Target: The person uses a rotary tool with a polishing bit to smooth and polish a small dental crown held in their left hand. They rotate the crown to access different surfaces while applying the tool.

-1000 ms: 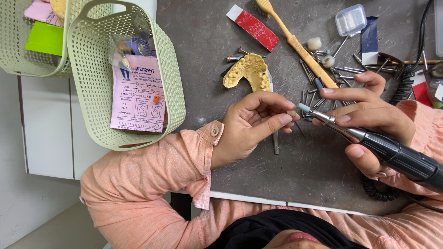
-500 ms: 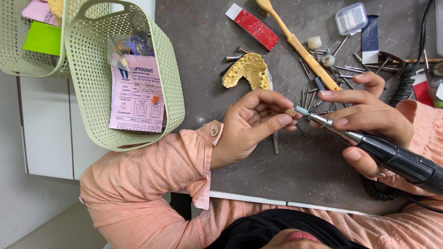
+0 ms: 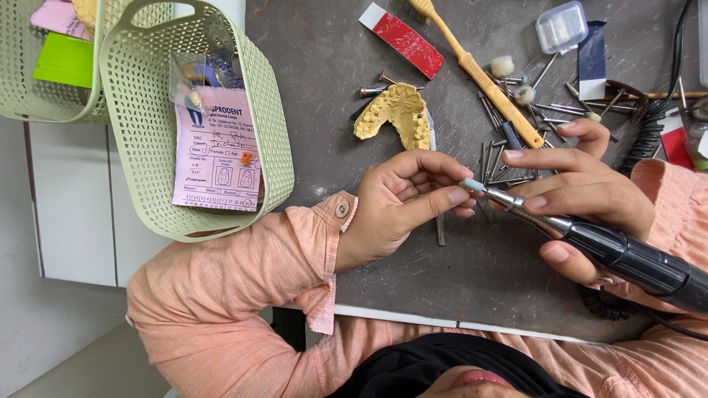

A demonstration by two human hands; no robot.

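Right hand [image 3: 582, 195] grips a rotary tool [image 3: 612, 250], its tip touching something tiny pinched in left hand [image 3: 402, 199]; polishing underway, tooth mould [image 3: 398, 114] waiting at twelve o'clock.

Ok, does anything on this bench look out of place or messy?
Loose burs and pins lie scattered over the grey table beside the yellow tooth cast, some right by the right hand holding the handpiece. Nothing looks spilled or broken.
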